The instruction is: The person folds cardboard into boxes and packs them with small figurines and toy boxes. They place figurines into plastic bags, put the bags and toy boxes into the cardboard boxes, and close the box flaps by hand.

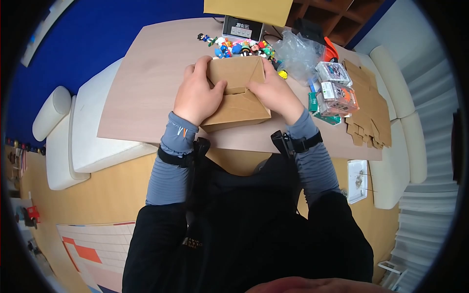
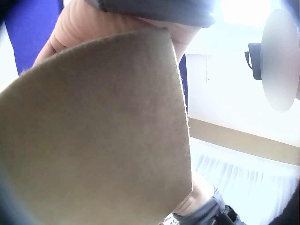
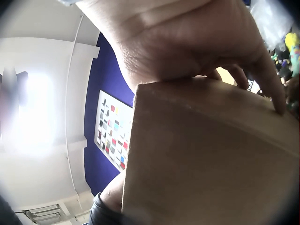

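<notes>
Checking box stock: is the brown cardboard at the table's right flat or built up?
Flat: in the head view, the cardboard lies with cut tabs spread, no walls raised. Sheet count: cannot tell.

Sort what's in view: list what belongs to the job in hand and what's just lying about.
In the job:
Cardboard box
Left hand and right hand, holding it

Apparently just lying about:
Toy figures (possibly meant for the box; can't tell)
Clear plastic bag
Small packs
Flattened cardboard
White tray on the floor
</notes>
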`<action>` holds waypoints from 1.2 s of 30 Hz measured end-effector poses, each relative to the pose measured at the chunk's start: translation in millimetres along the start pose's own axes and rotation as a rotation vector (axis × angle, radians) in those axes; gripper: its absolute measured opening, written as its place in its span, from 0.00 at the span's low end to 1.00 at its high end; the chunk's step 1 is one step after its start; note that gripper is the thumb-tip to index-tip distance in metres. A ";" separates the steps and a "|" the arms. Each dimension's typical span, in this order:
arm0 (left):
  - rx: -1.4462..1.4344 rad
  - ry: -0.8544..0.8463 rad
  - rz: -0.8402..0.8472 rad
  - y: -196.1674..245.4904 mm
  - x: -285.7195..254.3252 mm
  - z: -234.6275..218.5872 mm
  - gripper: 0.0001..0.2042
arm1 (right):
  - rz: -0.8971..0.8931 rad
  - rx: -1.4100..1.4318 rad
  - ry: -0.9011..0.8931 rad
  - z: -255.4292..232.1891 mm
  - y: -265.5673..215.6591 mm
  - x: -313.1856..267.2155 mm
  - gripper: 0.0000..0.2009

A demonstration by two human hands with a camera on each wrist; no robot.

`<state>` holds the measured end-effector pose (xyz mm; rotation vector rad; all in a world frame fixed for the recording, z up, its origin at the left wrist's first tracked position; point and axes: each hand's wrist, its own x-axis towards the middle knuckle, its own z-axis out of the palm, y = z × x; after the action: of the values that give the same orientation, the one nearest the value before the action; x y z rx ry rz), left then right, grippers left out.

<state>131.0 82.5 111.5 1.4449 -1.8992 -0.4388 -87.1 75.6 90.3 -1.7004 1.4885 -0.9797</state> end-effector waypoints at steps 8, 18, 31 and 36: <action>-0.237 0.060 -0.025 -1.8 -9.3 -10.7 0.34 | -0.075 0.116 -0.026 3.7 -15.2 -14.2 0.41; -0.614 0.217 -0.104 10.2 -53.1 -104.6 0.28 | -0.653 -0.173 0.193 4.5 -112.2 -76.8 0.41; -1.048 -0.074 -0.435 -71.8 -54.2 -114.6 0.25 | -1.270 -0.466 -0.033 34.3 -116.3 -82.5 0.25; -1.256 -0.215 -0.444 -109.4 -43.1 -109.6 0.23 | -1.361 -0.400 0.026 44.5 -97.1 -68.2 0.17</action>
<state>290.2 103.5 104.1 0.8893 -0.9581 -1.6667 -5.4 156.0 144.3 -3.0631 0.3321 -1.3366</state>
